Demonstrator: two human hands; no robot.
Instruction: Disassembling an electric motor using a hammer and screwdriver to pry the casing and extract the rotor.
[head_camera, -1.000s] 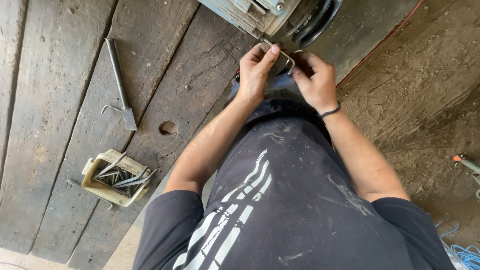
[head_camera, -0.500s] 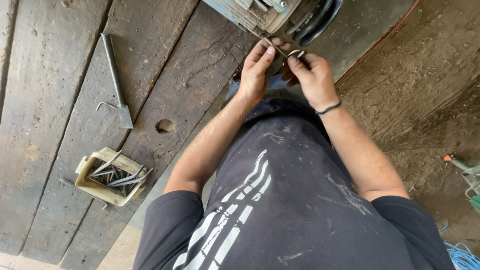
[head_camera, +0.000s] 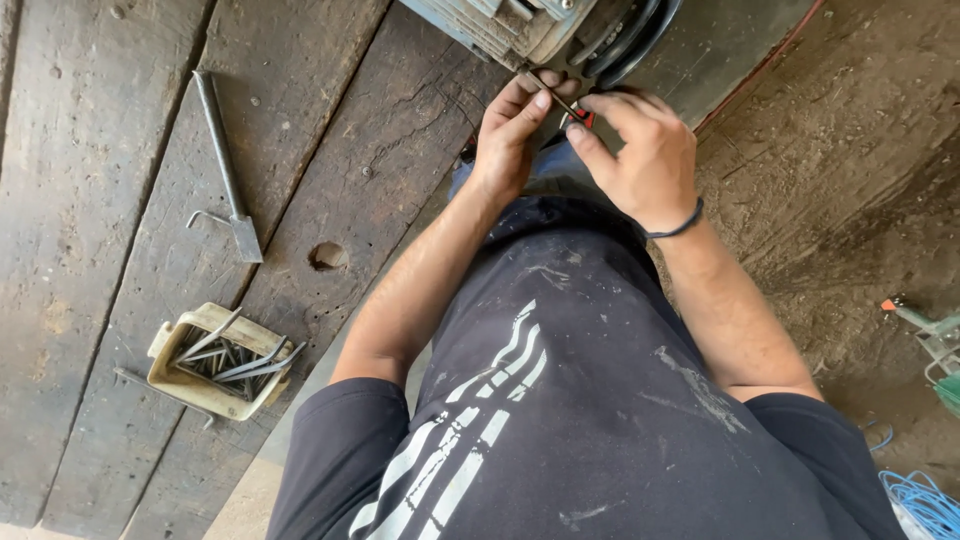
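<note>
My left hand (head_camera: 512, 135) and my right hand (head_camera: 640, 150) meet in front of my chest, just below a grey finned electric motor (head_camera: 500, 25). Both pinch a thin dark metal rod (head_camera: 548, 90) that slants between the fingertips. A small red piece (head_camera: 582, 118) shows between my right thumb and fingers. A dark band circles my right wrist. My dark shirt with white stripes fills the lower middle of the view.
A long metal bar tool (head_camera: 225, 165) lies on the worn wooden planks (head_camera: 100, 150) at left. A cut-open cream plastic container (head_camera: 215, 360) holds several metal rods. A knot hole (head_camera: 328, 257) marks one plank. Bare dirt ground (head_camera: 850, 200) lies right, with blue cable (head_camera: 925, 505).
Both hands have risen a little toward the motor while still holding the thin rod. The planks and container have shifted slightly in view.
</note>
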